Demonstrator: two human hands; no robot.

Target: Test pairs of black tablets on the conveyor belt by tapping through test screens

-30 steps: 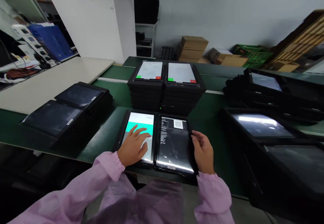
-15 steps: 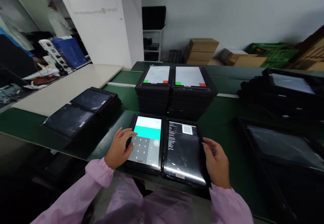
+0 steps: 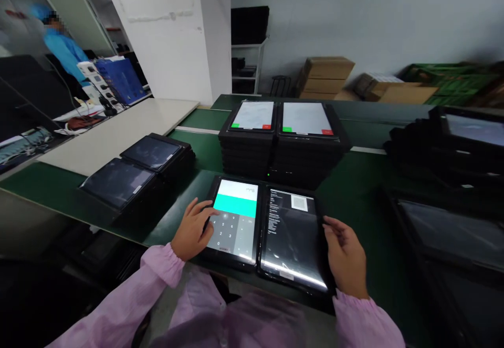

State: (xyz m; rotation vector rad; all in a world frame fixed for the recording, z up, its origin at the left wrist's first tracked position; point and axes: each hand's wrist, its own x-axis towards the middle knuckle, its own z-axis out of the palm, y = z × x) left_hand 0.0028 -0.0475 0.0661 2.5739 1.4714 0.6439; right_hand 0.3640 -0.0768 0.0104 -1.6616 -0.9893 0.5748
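Observation:
Two tablets lie side by side in a black tray at the table's near edge. The left tablet shows a calculator with a teal band, grey keys and a short entry at the top. My left hand is over its left side, fingers apart, with the index fingertip at the upper keypad. On the right tablet is a dark screen with small white text and a square code. My right hand pinches at that tablet's right edge, thumb and fingers close together; their exact hold is partly hidden.
Behind them stand stacked black trays topped by two tablets with white screens. Dark-screened tablets lie at left; more tablets and trays are at right. A person in blue is at the far left, beyond a white board.
The calculator's entry has changed, and my left index finger is slightly lower, at the top key row. My right hand stays by the right tablet's edge. The view has turned a little left.

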